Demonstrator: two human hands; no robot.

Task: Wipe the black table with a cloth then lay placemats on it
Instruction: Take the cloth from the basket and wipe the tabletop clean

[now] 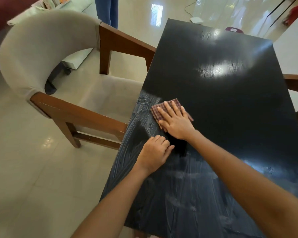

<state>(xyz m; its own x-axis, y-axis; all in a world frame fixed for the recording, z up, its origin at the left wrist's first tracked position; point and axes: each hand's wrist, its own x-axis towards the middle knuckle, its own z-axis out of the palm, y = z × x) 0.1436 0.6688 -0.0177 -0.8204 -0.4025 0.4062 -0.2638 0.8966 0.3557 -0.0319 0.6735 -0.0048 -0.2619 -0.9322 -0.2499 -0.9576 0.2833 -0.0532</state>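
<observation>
R hand [175, 121] lies flat, palm down, fingers straight and a little spread, pressing a checked cloth [163, 107] onto the black table [230, 103] — no curl round it, nothing pinched. Cloth is folded to a small pad, maroon/tan check; its far corner and both side edges show past the fingers, the rest is under the palm. It sits near the table's left edge, approx midway along the table's length.

L hand [154, 152] rests on the tabletop just nearer the person than the cloth, close to the R wrist but not touching it as far as can be seen. Fingers are bent under at the knuckles, tips on the surface, holding nothing — grip narrow, loosely curled.

Both forearms reach in from the near end of the table, bare; R arm runs diagonally from the right side, L arm from below, angled toward the cloth.

Table surface: near part, from the cloth back toward the person, shows wet streaks and smears; the far part beyond the cloth is glossy w/ bright light reflections.

Left of the table stands a wooden armchair [46, 54] w/ curved grey upholstered back, its seat tucked partly under the table edge. Beyond the chair, legs in blue jeans [107, 9]. Past the table's far end, a white flat device [196, 20] w/ cable on the pale tiled floor [24, 169].
</observation>
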